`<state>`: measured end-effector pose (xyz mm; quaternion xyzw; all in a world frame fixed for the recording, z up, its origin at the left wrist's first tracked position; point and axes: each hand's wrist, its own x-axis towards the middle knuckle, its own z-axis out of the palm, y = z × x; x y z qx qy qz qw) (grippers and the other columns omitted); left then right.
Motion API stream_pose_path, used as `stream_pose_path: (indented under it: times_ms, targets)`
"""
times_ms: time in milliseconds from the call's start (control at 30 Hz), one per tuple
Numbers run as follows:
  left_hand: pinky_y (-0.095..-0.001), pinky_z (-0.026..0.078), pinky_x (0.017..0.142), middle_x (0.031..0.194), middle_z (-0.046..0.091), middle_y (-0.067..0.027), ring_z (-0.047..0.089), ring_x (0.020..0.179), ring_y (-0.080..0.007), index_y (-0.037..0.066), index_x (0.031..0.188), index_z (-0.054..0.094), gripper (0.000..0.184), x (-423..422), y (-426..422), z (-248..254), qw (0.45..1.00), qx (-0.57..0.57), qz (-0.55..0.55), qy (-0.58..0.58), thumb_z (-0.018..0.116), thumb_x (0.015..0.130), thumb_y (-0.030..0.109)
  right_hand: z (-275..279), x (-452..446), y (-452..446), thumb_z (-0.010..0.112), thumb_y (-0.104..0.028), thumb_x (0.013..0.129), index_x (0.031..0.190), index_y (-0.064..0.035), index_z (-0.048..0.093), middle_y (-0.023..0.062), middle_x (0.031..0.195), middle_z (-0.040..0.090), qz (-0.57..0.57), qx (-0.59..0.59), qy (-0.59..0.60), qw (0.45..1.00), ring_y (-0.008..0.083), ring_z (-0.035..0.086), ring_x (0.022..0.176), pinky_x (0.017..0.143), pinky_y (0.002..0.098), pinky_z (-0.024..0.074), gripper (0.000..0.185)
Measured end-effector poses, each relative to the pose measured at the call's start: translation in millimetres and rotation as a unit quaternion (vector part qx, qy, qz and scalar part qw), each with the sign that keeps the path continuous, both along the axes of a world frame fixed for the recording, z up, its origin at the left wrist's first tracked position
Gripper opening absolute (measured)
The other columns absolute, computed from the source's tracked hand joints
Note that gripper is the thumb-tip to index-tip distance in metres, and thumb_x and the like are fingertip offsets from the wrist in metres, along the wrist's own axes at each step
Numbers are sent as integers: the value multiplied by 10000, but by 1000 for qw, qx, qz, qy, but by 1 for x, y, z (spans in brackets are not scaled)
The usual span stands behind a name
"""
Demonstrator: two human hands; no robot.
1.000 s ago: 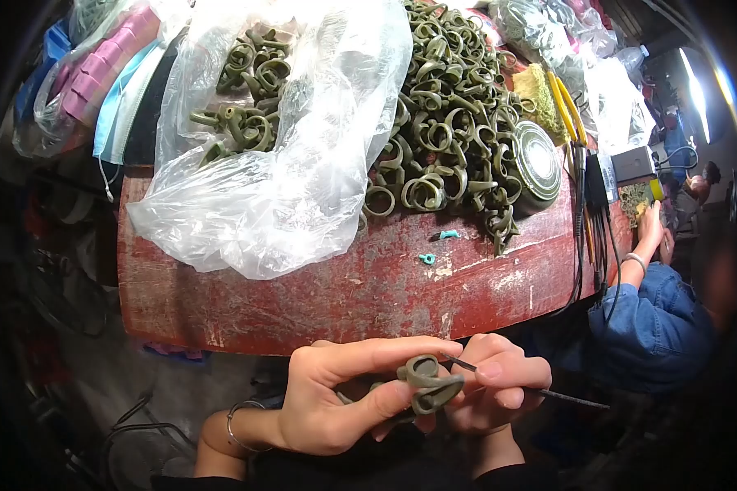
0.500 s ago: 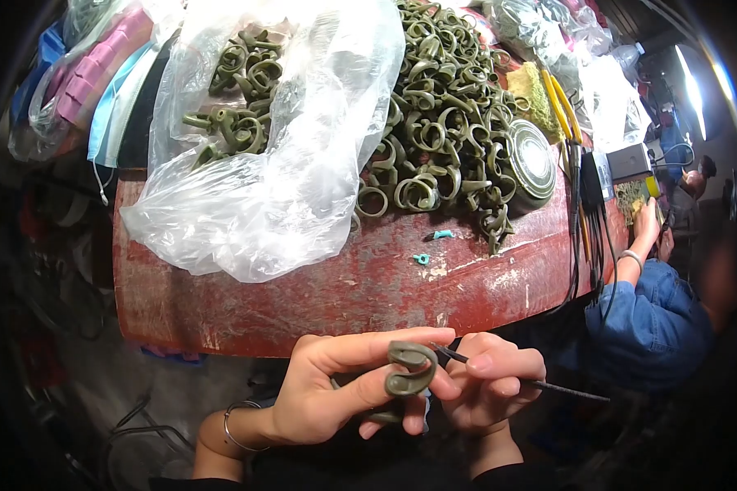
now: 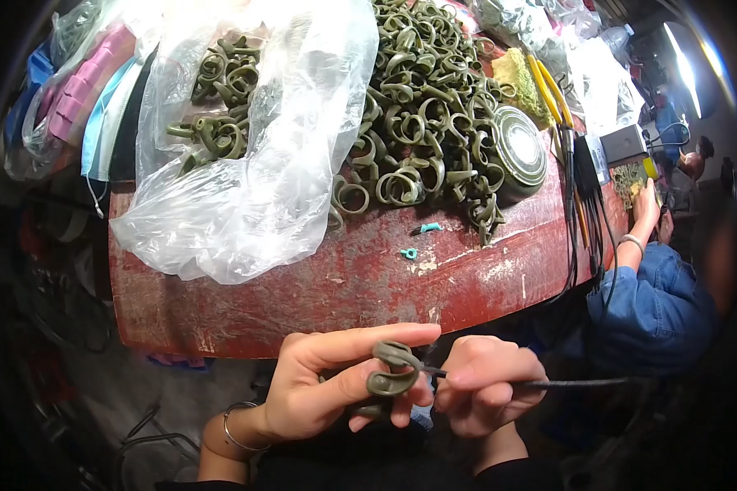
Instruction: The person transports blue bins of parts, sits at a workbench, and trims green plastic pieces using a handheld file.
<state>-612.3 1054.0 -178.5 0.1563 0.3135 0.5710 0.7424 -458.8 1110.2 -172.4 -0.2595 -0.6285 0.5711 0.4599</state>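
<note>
Between its thumb and fingers, my left hand [image 3: 323, 385] holds a curled olive-green piece [image 3: 394, 370], its index finger stretched out above. My right hand [image 3: 490, 383] pinches a thin dark tool [image 3: 577, 383] whose tip meets the right side of that piece; the tool's back end points right. Both hands are in front of the red table's [image 3: 319, 295] near edge. A big heap of similar green ring-shaped pieces [image 3: 422, 123] lies on the table beyond them. Two small teal bits [image 3: 409, 254] lie on the tabletop nearer the hands.
A clear plastic bag [image 3: 221, 221] with more green pieces covers the table's left part. Right of the heap are a round tin [image 3: 519, 147], yellow-handled pliers [image 3: 549, 90], a sponge [image 3: 520, 86] and black cables [image 3: 577, 188]. A co-worker's blue sleeve [image 3: 655, 303] is at far right.
The green piece has been turned in my left hand and moved slightly left. My right hand has rotated the tool to nearly level. The table's contents have shifted left in view.
</note>
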Motion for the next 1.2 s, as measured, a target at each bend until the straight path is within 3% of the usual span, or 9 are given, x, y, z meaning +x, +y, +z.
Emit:
stream_pose_path:
  times_ms: [167, 267, 367, 567, 733, 867, 967, 1100, 1200]
  targets:
    - [-190, 386, 400, 704, 614, -182, 578, 549, -155, -129, 1109, 495, 414, -3, -2, -3, 992, 45, -2, 122, 544, 847, 187, 3, 5, 3, 533, -310, 869, 838, -19, 625, 59, 545, 562, -11, -36, -41, 998, 129, 537, 456, 415, 232, 393, 307]
    - [-185, 434, 506, 828, 652, -87, 567, 623, -74, -13, 1198, 495, 330, -8, -3, -6, 982, 96, -28, 157, 438, 886, 78, 2, 2, 5, 528, -306, 874, 830, -14, 622, 44, 532, 549, 6, 4, 4, 1000, 125, 520, 442, 411, 229, 384, 310]
    - [-193, 394, 413, 710, 616, -175, 585, 574, -160, -116, 1117, 499, 381, -3, -2, -3, 985, 64, 6, 159, 514, 868, 172, -1, 3, 4, 523, -300, 878, 830, -5, 619, 43, 529, 544, -25, -8, -53, 998, 124, 510, 429, 406, 230, 377, 313]
    - [-185, 437, 503, 964, 623, -136, 604, 762, -111, -27, 1196, 477, 313, -1, -2, -7, 991, 34, 45, 122, 426, 907, 83, 0, 2, 9, 519, -215, 886, 877, 28, 597, 53, 522, 523, -39, -58, -71, 995, 82, 489, 462, 424, 205, 366, 255]
    - [-211, 479, 524, 1155, 476, -205, 610, 771, -183, -68, 1051, 509, 241, -8, -3, -19, 964, 106, 129, 207, 395, 921, 100, -7, -2, 20, 533, -128, 874, 945, 34, 600, 58, 580, 560, -47, -23, -101, 994, 85, 511, 501, 458, 195, 393, 189]
    - [-220, 475, 483, 972, 577, -203, 617, 715, -193, -50, 1023, 525, 209, -17, -8, -25, 960, 93, 204, 166, 422, 913, 94, -19, 3, 18, 550, -112, 859, 994, 28, 607, 77, 623, 588, -12, 56, -129, 990, 120, 553, 531, 498, 218, 440, 202]
    - [-216, 473, 479, 978, 580, -204, 618, 702, -187, -53, 1015, 534, 198, -23, -12, -25, 961, 81, 175, 198, 452, 903, 88, -24, 7, 16, 553, -105, 853, 1005, 26, 608, 88, 622, 589, -3, 103, -184, 978, 125, 563, 534, 515, 225, 455, 208]
    - [-204, 465, 476, 898, 611, -169, 617, 698, -170, -45, 1029, 547, 190, -17, -13, -16, 964, 61, 143, 217, 497, 879, 59, -10, 5, 9, 543, -66, 851, 1033, 45, 585, 100, 658, 612, 13, 44, -191, 980, 118, 593, 573, 554, 214, 473, 217]
    - [-200, 451, 463, 852, 622, -155, 616, 677, -165, -45, 1052, 544, 213, -15, -17, -7, 972, 58, 124, 192, 508, 872, 64, -3, -2, -5, 532, -51, 853, 1052, 67, 557, 109, 680, 628, -34, -44, -104, 993, 120, 610, 607, 576, 218, 487, 232]
